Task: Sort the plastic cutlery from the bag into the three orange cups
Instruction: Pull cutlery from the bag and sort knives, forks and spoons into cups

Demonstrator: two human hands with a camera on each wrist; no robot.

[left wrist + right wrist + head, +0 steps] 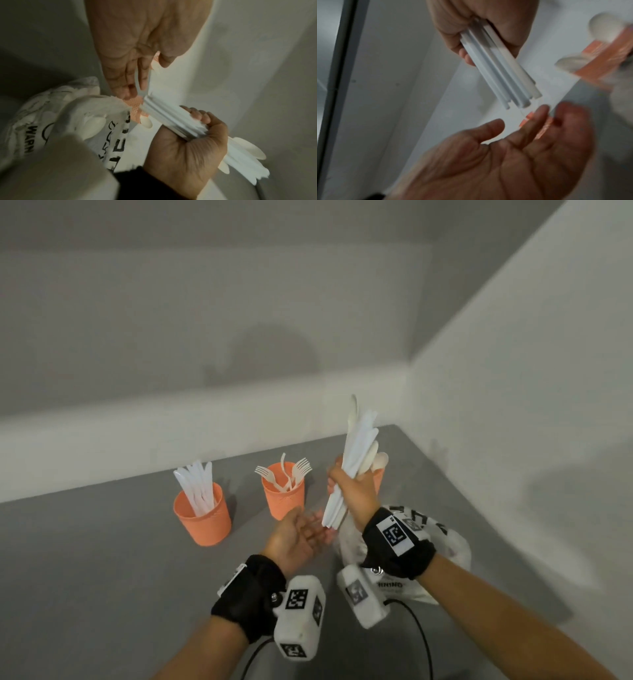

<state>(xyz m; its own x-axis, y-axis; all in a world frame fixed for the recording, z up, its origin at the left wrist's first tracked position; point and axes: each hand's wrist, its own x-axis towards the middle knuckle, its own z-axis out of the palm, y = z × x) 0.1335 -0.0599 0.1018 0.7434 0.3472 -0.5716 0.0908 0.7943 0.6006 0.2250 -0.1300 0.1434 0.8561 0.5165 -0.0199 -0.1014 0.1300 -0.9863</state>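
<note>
My right hand [349, 487] grips a bundle of white plastic cutlery [358, 440] upright above the table, knife blades and spoon bowls at the top. The bundle [496, 67] shows handle ends downward in the right wrist view. My left hand [305, 532] lies open, palm up, just below those handle ends, apart from them. Three orange cups stand in a row: the left cup [203, 518] holds knives, the middle cup [283, 498] holds forks, and the right cup [379, 477], holding spoons, is mostly hidden behind my right hand. The white bag [448, 542] lies under my right wrist.
The grey table [102, 559] sits in a corner, with a white wall ledge behind the cups and a white wall to the right. More spoons show through the bag [51, 121]. Black cables run from the wrist cameras at the near edge.
</note>
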